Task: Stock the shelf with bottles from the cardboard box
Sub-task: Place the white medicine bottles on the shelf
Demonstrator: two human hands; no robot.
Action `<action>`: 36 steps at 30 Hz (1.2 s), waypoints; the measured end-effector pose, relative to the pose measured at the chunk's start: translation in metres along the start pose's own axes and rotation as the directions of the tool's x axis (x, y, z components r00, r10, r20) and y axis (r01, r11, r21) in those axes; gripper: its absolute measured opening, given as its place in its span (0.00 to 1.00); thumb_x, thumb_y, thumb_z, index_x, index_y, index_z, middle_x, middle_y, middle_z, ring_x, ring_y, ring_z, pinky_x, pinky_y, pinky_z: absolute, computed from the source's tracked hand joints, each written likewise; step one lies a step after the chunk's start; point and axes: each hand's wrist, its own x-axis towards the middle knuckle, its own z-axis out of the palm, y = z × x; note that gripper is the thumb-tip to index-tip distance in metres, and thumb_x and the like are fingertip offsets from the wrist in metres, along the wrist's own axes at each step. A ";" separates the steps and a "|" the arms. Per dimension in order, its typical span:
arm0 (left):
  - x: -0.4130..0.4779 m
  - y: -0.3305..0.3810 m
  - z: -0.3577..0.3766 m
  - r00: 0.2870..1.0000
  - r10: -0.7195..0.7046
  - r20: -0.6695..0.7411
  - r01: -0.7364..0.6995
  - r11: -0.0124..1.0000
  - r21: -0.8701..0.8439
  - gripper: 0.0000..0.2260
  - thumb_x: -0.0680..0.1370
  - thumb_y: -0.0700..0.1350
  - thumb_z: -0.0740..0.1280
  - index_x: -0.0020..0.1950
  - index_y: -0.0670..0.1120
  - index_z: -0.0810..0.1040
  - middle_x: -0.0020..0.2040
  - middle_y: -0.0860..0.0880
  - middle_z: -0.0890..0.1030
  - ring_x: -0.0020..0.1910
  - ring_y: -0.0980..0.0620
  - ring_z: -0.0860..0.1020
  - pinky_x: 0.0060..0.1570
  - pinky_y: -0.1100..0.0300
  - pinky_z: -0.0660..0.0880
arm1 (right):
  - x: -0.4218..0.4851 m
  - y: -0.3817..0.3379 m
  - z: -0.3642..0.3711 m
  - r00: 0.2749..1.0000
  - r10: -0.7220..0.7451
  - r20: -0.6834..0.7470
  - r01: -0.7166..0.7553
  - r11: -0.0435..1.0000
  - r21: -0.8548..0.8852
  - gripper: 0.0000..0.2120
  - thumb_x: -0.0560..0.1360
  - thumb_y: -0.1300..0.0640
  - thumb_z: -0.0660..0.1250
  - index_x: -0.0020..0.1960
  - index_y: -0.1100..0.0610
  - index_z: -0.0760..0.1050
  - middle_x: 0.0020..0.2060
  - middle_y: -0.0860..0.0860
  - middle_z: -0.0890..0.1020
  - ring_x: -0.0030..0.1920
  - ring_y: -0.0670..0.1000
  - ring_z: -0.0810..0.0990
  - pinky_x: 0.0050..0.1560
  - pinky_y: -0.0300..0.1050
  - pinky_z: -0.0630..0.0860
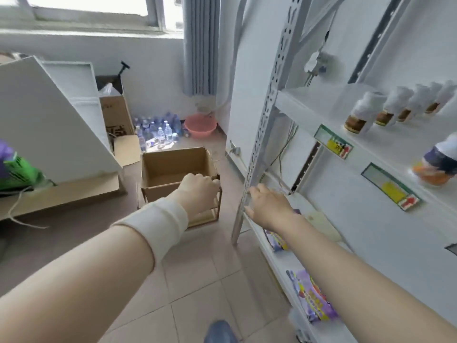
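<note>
— left of the shelf (309, 100), on a wooden frame (210, 216): cardboard box (158, 169), top open.
— hands?
— left hand (197, 191) sits on the box's near right corner, fingers curled down over the rim. real grip or just resting, cannot tell. right hand (269, 209) has its grip slack, fingers straight, holding nothing, just beside the perforated upright (267, 107) at lower-shelf level.
— bottles?
— row of white-capped bottles (358, 115) on the upper board. one purple-and-orange bottle (437, 164) further right on the same board, blurred.
</note>
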 end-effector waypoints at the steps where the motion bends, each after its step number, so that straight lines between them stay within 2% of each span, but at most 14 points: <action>1: 0.017 -0.012 0.008 1.000 -0.021 0.018 0.021 1.000 -0.018 0.14 0.80 0.45 0.57 0.65 0.45 0.69 0.63 0.46 0.76 0.62 0.45 0.75 0.50 0.55 0.69 | 0.024 0.000 0.003 1.000 -0.019 0.020 0.018 1.000 0.009 0.22 0.79 0.49 0.56 0.69 0.58 0.63 0.67 0.57 0.68 0.68 0.59 0.67 0.65 0.53 0.64; 4: 0.061 -0.051 0.033 0.991 -0.071 0.114 0.076 0.997 -0.032 0.14 0.80 0.43 0.55 0.64 0.45 0.69 0.62 0.45 0.76 0.61 0.44 0.75 0.50 0.55 0.69 | 0.093 -0.002 0.012 0.992 -0.061 0.112 0.058 0.998 0.027 0.22 0.79 0.48 0.56 0.69 0.58 0.63 0.66 0.57 0.69 0.67 0.58 0.67 0.65 0.52 0.65; 8: 0.106 -0.103 0.068 0.971 -0.146 0.191 0.166 0.981 -0.097 0.14 0.79 0.44 0.57 0.64 0.45 0.70 0.61 0.46 0.76 0.60 0.44 0.75 0.47 0.56 0.66 | 0.178 -0.012 0.015 0.979 -0.103 0.177 0.101 0.995 0.015 0.22 0.79 0.48 0.56 0.69 0.58 0.63 0.66 0.56 0.69 0.67 0.58 0.68 0.64 0.51 0.65; 12: 0.146 -0.157 0.108 0.947 -0.202 0.251 0.245 0.957 -0.154 0.13 0.79 0.44 0.59 0.63 0.45 0.70 0.60 0.47 0.77 0.58 0.45 0.76 0.47 0.55 0.68 | 0.259 -0.036 0.022 0.956 -0.165 0.242 0.175 0.984 -0.021 0.23 0.79 0.48 0.55 0.69 0.58 0.62 0.65 0.56 0.69 0.67 0.58 0.68 0.64 0.51 0.66; 15: 0.180 -0.200 0.142 0.928 -0.219 0.301 0.287 0.935 -0.206 0.13 0.79 0.44 0.59 0.63 0.45 0.70 0.60 0.47 0.77 0.58 0.45 0.75 0.49 0.55 0.69 | 0.323 -0.058 0.031 0.944 -0.201 0.263 0.214 0.977 -0.020 0.23 0.79 0.47 0.55 0.70 0.58 0.62 0.66 0.56 0.69 0.67 0.57 0.68 0.64 0.51 0.66; 17: 0.209 -0.232 0.167 0.920 -0.223 0.322 0.304 0.924 -0.230 0.13 0.79 0.47 0.61 0.61 0.45 0.70 0.59 0.46 0.77 0.58 0.44 0.75 0.49 0.55 0.69 | 0.369 -0.073 0.042 0.934 -0.217 0.285 0.233 0.972 -0.021 0.22 0.79 0.48 0.55 0.70 0.58 0.62 0.66 0.55 0.69 0.66 0.57 0.68 0.64 0.51 0.67; 22: 0.281 -0.302 0.227 0.878 -0.212 0.428 0.370 0.868 -0.330 0.14 0.79 0.46 0.58 0.64 0.45 0.69 0.60 0.45 0.77 0.59 0.44 0.75 0.50 0.54 0.70 | 0.468 -0.106 0.074 0.892 -0.185 0.413 0.190 0.981 0.029 0.21 0.80 0.49 0.54 0.70 0.56 0.62 0.65 0.54 0.69 0.65 0.56 0.69 0.62 0.50 0.67; 25: 0.312 -0.328 0.262 0.829 -0.175 0.531 0.399 0.850 -0.343 0.15 0.79 0.47 0.60 0.64 0.45 0.68 0.60 0.45 0.76 0.58 0.44 0.75 0.49 0.55 0.70 | 0.513 -0.119 0.096 0.859 -0.170 0.483 0.160 0.985 0.062 0.21 0.80 0.49 0.54 0.70 0.57 0.62 0.66 0.54 0.69 0.66 0.56 0.68 0.62 0.49 0.68; 27: 0.330 -0.341 0.284 0.782 -0.176 0.598 0.468 0.800 -0.376 0.15 0.79 0.47 0.61 0.64 0.44 0.68 0.59 0.45 0.76 0.57 0.44 0.76 0.48 0.55 0.71 | 0.535 -0.127 0.111 0.828 -0.156 0.538 0.120 0.988 0.102 0.21 0.80 0.49 0.54 0.70 0.57 0.62 0.67 0.54 0.69 0.66 0.56 0.68 0.62 0.49 0.68; 31: 0.367 -0.347 0.341 0.660 -0.204 0.723 0.668 0.599 -0.440 0.15 0.79 0.43 0.59 0.65 0.43 0.67 0.61 0.43 0.74 0.57 0.43 0.76 0.52 0.54 0.73 | 0.576 -0.141 0.166 0.751 -0.142 0.645 0.035 0.984 0.175 0.22 0.79 0.48 0.55 0.70 0.56 0.62 0.67 0.54 0.69 0.66 0.55 0.69 0.63 0.50 0.68; 36: 0.407 -0.335 0.432 0.468 -0.237 0.852 0.849 0.390 -0.358 0.16 0.80 0.42 0.59 0.67 0.40 0.63 0.64 0.40 0.70 0.60 0.41 0.73 0.53 0.53 0.71 | 0.629 -0.165 0.272 0.622 -0.134 0.772 -0.161 0.942 0.293 0.23 0.79 0.47 0.58 0.69 0.58 0.64 0.67 0.54 0.71 0.67 0.54 0.70 0.64 0.46 0.67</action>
